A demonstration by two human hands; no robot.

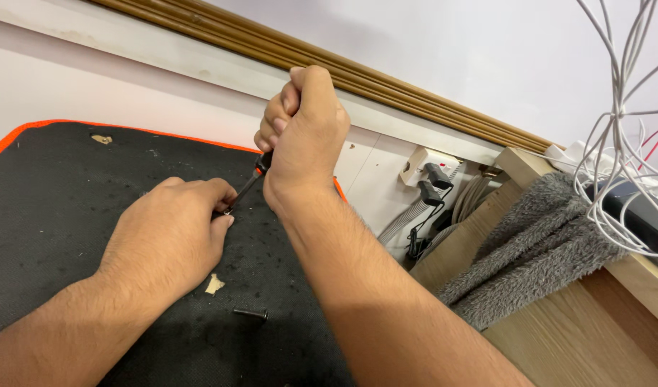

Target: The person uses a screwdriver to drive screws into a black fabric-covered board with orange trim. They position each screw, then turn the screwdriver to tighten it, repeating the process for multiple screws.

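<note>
Right hand clenched in a fist round the handle of a screwdriver, knuckles up, thumb on top, wrist bent down toward the mat. Only a short stretch of black handle with an orange band showing under the fist, then the thin dark shaft slanting down toward 7 o'clock. Tip of the shaft meeting a small metal part, pinched between thumb and fingers of the left hand. Left hand curled tight, resting knuckles-up on the black mat, fingers narrow round the part; most of the part hidden, so shape hard to tell. Both forearms coming in from 6 o'clock, the right one crossing over the mat's right edge.

On the mat at 5 o'clock from the left hand, just beside it, a pale scrap; a little farther the same way, a loose black screw lying flat. Orange piping along the mat's far edge. At 3 o'clock from the right hand, well apart, a white wall socket with black plugs and grey hoses dropping below. Farther toward 3 o'clock, a grey fluffy cloth draped over the edge of a wooden top. At 2 o'clock, a tangle of white cables hanging down
</note>
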